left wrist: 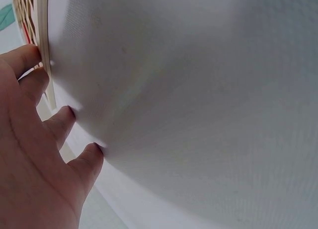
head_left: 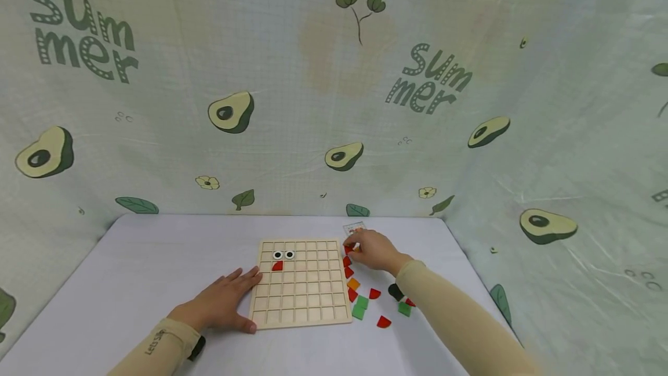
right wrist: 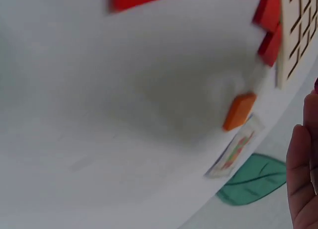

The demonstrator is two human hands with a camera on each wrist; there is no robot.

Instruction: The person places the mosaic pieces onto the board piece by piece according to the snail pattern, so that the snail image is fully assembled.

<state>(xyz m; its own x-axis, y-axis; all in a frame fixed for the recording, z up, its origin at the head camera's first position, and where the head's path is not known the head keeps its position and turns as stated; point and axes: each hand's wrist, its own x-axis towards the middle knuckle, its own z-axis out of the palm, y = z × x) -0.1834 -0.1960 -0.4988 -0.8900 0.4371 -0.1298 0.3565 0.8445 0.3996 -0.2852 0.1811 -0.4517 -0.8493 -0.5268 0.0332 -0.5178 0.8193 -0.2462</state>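
Observation:
A wooden grid board (head_left: pixel 308 289) lies on the white table. Two round black-and-white eye pieces (head_left: pixel 289 255) sit in its upper left cells, with a red quarter-circle piece (head_left: pixel 278 266) just below. My left hand (head_left: pixel 221 303), fingers spread, touches the board's left edge. Off the board's upper right corner, my right hand (head_left: pixel 377 250) pinches a small red piece (head_left: pixel 348 250) between thumb and fingers; most of it is hidden. Only a sliver of red shows at the fingertips in the right wrist view. Beneath that hand lies an orange tile (right wrist: pixel 239 111).
Several red pieces (head_left: pixel 384 322), green squares (head_left: pixel 358 311) and an orange square (head_left: pixel 353 284) lie scattered right of the board. A small picture card (head_left: pixel 354 227) lies beyond the right hand. Printed cloth (head_left: pixel 292 179) hangs behind the table.

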